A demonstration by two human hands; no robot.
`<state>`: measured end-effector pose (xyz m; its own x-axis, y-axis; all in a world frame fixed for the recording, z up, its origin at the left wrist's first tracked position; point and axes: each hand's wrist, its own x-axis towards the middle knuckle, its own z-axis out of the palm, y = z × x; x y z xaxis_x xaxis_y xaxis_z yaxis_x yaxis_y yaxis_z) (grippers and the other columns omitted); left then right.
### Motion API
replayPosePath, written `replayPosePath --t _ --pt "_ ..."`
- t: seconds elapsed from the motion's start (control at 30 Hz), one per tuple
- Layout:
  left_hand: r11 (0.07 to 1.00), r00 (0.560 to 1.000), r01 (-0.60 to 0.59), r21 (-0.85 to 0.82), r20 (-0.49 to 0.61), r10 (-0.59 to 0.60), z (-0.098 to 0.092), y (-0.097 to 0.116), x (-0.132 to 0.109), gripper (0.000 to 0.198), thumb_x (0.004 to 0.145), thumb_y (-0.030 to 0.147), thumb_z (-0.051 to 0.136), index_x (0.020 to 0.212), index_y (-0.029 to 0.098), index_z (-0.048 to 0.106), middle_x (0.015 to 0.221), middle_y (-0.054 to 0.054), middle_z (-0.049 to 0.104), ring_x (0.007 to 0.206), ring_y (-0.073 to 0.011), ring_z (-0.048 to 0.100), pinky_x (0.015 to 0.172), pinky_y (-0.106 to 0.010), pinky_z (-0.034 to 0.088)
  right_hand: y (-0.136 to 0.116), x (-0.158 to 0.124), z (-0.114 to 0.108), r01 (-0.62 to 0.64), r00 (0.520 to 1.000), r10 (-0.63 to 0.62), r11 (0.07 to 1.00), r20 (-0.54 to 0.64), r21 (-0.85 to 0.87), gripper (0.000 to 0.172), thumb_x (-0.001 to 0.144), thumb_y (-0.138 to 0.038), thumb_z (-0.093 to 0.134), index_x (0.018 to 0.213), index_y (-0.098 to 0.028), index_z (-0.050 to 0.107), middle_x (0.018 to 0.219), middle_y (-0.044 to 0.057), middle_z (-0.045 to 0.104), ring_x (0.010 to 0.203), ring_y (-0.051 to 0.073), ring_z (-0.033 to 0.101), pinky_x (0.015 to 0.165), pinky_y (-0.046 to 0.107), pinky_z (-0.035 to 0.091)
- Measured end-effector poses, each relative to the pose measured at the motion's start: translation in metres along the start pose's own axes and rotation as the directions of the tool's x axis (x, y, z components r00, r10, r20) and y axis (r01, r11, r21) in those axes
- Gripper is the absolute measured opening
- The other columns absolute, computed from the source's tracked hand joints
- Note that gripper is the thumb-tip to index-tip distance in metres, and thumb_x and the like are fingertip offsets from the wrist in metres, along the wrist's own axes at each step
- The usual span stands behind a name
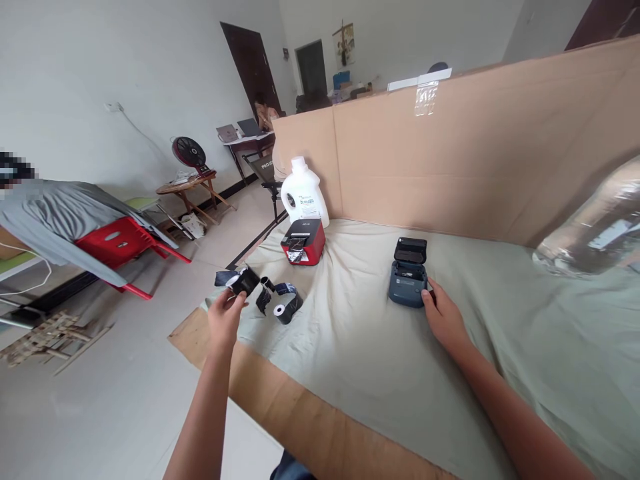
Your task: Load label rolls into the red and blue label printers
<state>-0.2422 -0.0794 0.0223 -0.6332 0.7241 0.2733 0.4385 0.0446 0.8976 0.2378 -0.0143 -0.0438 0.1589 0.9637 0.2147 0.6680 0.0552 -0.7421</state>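
Observation:
My left hand (226, 315) pinches a black paper roll (246, 283) over the left edge of the cloth. Beside it on the cloth lie a second black roll with a white core (284, 312) and a loose curled black strip (263, 300). Further right, my right hand (444, 312) grips the right side of a small dark blue portable printer (408, 292), thumb on its edge. The printer's lid (411, 251) is raised, and its compartment faces up. Some of my right fingers are hidden beside the printer.
A red and black printer (306, 241) stands before a white jug (303, 190). A cardboard panel (430, 160) runs behind the cloth-covered table (350, 360). At right lies a plastic-wrapped bundle (595, 217). A person in grey (75, 207) sits on a red chair to the left.

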Motion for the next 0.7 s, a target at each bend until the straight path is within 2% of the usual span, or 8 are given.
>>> replayPosePath --t 0.07,0.17,0.27,0.37,0.47,0.53,0.63,0.7 --pt "0.948 0.997 0.013 -0.317 0.077 0.012 0.02 0.031 0.001 0.04 0.073 0.043 0.072 0.102 0.015 0.07 0.1 -0.006 0.07 0.085 -0.0199 0.066 0.072 -0.031 0.056 0.001 0.0 0.001 0.005 1.0 -0.005 1.0 -0.003 0.012 0.061 0.097 -0.049 0.033 0.145 -0.013 0.047 0.136 0.017 0.061 0.126 0.033 0.056 0.106 0.05 0.044" --pt "0.821 0.95 0.076 -0.566 0.291 0.112 0.066 0.083 -0.003 0.038 0.073 0.036 0.075 0.105 0.018 0.072 0.103 -0.005 0.069 0.082 -0.0154 0.063 0.068 -0.025 0.053 0.003 0.0 0.005 0.028 0.999 -0.027 0.999 -0.024 0.033 0.059 0.097 -0.048 0.034 0.143 -0.015 0.049 0.135 0.017 0.061 0.125 0.033 0.057 0.106 0.051 0.044" --pt "0.723 0.832 0.194 -0.664 0.501 0.237 0.127 0.129 -0.019 0.041 0.077 0.035 0.068 0.114 0.018 0.069 0.101 -0.007 0.067 0.075 -0.0134 0.058 0.06 -0.023 0.046 -0.001 -0.001 0.004 0.038 0.997 -0.031 0.995 -0.074 0.09 0.058 0.095 -0.048 0.039 0.138 -0.014 0.054 0.121 0.017 0.065 0.104 0.029 0.064 0.097 0.048 0.049" --pt "0.76 0.706 0.264 -0.593 0.656 0.267 0.188 0.159 -0.043 0.039 0.082 0.034 0.051 0.113 0.015 0.065 0.096 -0.007 0.066 0.077 -0.016 0.059 0.065 -0.026 0.047 -0.017 0.0 -0.012 0.083 0.989 -0.054 0.975 -0.139 0.207 0.053 0.094 -0.048 0.043 0.13 -0.015 0.06 0.112 0.014 0.065 0.088 0.023 0.063 0.084 0.04 0.053" --pt "0.862 0.568 0.144 -0.485 0.754 0.33 0.235 0.174 -0.069 0.035 0.081 0.029 0.039 0.104 0.017 0.061 0.098 -0.005 0.064 0.088 -0.0192 0.059 0.078 -0.031 0.049 -0.041 0.006 -0.043 0.136 0.989 -0.109 0.942 -0.102 0.307 0.044 0.096 -0.047 0.043 0.122 -0.02 0.065 0.11 0.01 0.068 0.091 0.02 0.063 0.083 0.035 0.052" --pt "0.894 0.463 0.013 -0.447 0.796 0.391 0.254 0.176 -0.081 0.031 0.079 0.026 0.037 0.101 0.019 0.058 0.1 -0.003 0.062 0.094 -0.0196 0.057 0.084 -0.032 0.047 -0.056 0.011 -0.063 0.131 0.991 -0.124 0.93 -0.042 0.344 0.041 0.097 -0.045 0.042 0.122 -0.021 0.065 0.106 0.008 0.07 0.089 0.019 0.063 0.082 0.034 0.051" --pt "0.912 0.308 -0.112 -0.394 0.859 0.409 0.269 0.171 -0.092 0.03 0.081 0.024 0.038 0.107 0.022 0.053 0.104 -0.001 0.061 0.097 -0.0191 0.055 0.088 -0.032 0.044 -0.07 0.022 -0.081 0.134 0.986 -0.156 0.945 0.052 0.298 0.039 0.093 -0.04 0.05 0.126 -0.023 0.064 0.101 0.005 0.071 0.08 0.016 0.06 0.078 0.032 0.05" --pt "0.922 0.258 -0.139 -0.361 0.886 0.386 0.273 0.165 -0.096 0.03 0.085 0.026 0.037 0.113 0.023 0.05 0.108 -0.002 0.06 0.099 -0.0192 0.055 0.089 -0.033 0.044 -0.074 0.03 -0.084 0.164 0.966 -0.199 0.965 0.166 0.205 0.035 0.088 -0.033 0.058 0.12 -0.024 0.067 0.101 0.003 0.071 0.077 0.015 0.059 0.075 0.03 0.049"
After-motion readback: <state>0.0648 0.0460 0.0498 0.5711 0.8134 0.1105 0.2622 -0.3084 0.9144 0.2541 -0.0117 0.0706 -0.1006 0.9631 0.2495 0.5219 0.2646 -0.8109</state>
